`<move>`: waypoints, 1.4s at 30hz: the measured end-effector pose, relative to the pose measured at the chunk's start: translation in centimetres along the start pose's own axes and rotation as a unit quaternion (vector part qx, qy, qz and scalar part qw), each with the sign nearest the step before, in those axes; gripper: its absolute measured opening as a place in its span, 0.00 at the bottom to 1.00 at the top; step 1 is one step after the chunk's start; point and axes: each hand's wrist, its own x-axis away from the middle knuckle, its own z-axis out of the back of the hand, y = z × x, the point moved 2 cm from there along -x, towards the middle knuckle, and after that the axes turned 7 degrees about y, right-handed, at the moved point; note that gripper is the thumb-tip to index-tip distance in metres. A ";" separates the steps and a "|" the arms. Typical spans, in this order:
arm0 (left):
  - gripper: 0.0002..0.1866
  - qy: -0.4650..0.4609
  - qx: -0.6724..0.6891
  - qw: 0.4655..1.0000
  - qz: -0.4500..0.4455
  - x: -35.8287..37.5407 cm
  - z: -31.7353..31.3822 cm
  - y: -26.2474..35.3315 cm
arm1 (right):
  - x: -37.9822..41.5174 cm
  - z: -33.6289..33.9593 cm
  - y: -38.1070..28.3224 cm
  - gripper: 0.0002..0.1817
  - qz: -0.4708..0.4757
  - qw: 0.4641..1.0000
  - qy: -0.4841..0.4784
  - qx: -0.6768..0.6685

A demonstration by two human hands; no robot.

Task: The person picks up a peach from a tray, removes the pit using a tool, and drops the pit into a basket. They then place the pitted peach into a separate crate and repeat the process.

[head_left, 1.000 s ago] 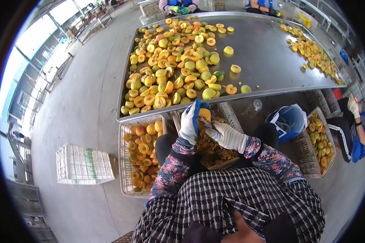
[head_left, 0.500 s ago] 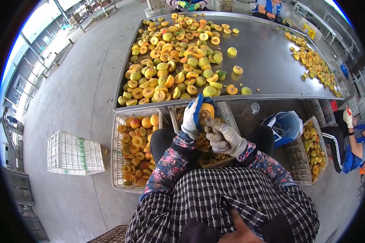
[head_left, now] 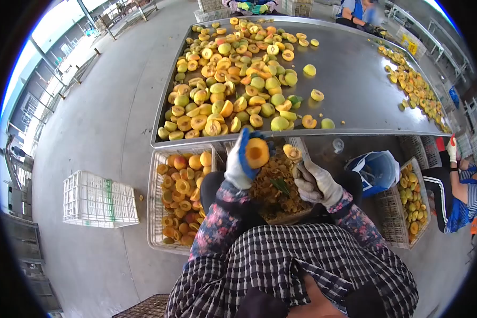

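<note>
My left hand (head_left: 240, 162), in a white glove with blue on the fingers, is closed around a peach half (head_left: 257, 153). The cut side faces up toward me, with a round hollow in its middle. In my gloved right hand (head_left: 319, 182) is a pitting spoon, mostly hidden by the fingers. A scooped-out peach pit (head_left: 292, 153) with flesh around it sits at the tool's tip, apart from the peach half. Below both hands, a crate (head_left: 301, 151) holds many scooped-out pits and scraps (head_left: 273, 185), with a green leaf among them.
Ahead, a metal table (head_left: 350, 79) bears heaped peach halves (head_left: 222, 79). A crate of peach halves (head_left: 180, 196) stands left, beside an upturned white crate (head_left: 100, 200). At right are a blue bucket (head_left: 379, 172), another fruit crate (head_left: 409, 204) and a co-worker (head_left: 461, 191).
My hands have drawn apart. The right moved rightward and down with the pit on the tool's tip, and the peach half in my left hand now shows its hollow.
</note>
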 end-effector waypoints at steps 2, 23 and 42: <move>0.15 0.014 -0.352 0.913 -0.208 1.0 1.5 4.9 | -0.5 3.0 -0.4 0.22 0.010 0.978 0.089 0.189; 0.44 -0.040 -0.896 0.441 0.046 -25.3 1.7 3.4 | -6.6 10.2 3.3 0.25 0.142 0.723 0.110 0.667; 0.29 -0.015 0.111 0.994 -0.014 -6.8 -4.6 3.2 | -6.0 6.0 2.2 0.26 0.330 0.750 0.115 0.561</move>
